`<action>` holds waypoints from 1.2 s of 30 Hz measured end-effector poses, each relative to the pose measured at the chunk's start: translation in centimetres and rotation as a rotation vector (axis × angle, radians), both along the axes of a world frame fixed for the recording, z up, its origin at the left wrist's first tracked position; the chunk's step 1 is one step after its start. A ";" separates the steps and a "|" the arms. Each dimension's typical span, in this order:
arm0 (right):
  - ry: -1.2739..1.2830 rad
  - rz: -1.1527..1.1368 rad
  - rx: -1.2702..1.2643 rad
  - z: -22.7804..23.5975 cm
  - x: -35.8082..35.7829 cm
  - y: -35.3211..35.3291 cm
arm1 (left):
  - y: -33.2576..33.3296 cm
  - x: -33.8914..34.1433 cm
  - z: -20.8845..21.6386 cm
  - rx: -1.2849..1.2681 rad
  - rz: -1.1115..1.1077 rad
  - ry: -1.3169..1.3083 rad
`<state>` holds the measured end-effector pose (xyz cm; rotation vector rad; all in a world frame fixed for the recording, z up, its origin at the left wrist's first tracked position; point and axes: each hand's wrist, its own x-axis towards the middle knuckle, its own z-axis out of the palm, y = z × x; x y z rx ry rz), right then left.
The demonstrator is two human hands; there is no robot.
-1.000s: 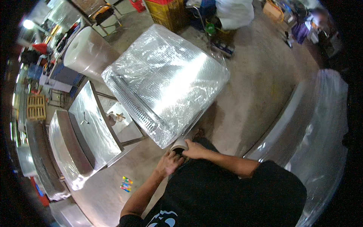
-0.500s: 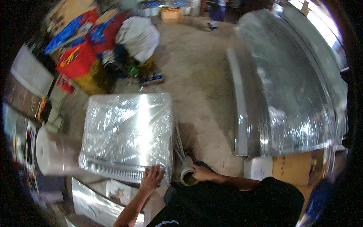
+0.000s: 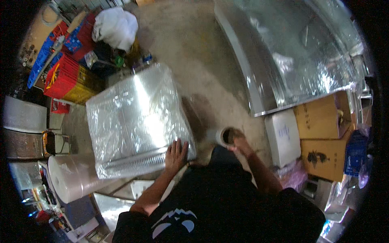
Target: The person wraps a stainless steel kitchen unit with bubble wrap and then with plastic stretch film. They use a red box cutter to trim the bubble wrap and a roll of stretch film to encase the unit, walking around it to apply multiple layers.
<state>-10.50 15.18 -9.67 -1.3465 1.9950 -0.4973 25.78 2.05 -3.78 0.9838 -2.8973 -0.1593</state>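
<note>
A large boxy silver item [image 3: 121, 121], covered in clear plastic film, stands in front of me, with a ribbed strip along its near edge. My left hand [image 3: 176, 157] lies on its near right corner, palm down and fingers stretched out, holding nothing. To the right of that item, my right hand [image 3: 240, 145] grips the open end of a roll of stretch film [image 3: 220, 137]. The roll's dark hollow core faces me, and some of my fingers are hidden at its rim. The far part of the roll is blurred.
A big roll of clear wrap [image 3: 73, 174] lies at the left. Red and yellow crates [image 3: 67, 79] and a white sack [image 3: 115, 28] stand far left. Film-covered sheet metal [image 3: 291, 52] fills the far right, with a white box [image 3: 283, 137] and cardboard boxes [image 3: 320, 117] nearer.
My right hand has moved the film roll right and away from the wrapped item. My left hand stays on the near corner. The view has turned, so the wrapped item appears tilted.
</note>
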 end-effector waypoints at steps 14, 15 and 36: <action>-0.626 -0.799 -0.008 0.9 -4.3 9.6 | 2.8 -15.1 0.3 0.103 0.040 0.025; -0.553 -0.744 0.044 0.4 -5.3 10.2 | 2.9 -16.4 0.6 0.105 0.054 0.015; -0.775 -0.591 0.399 4.2 -10.9 11.5 | 18.8 -29.3 0.5 0.459 0.052 0.242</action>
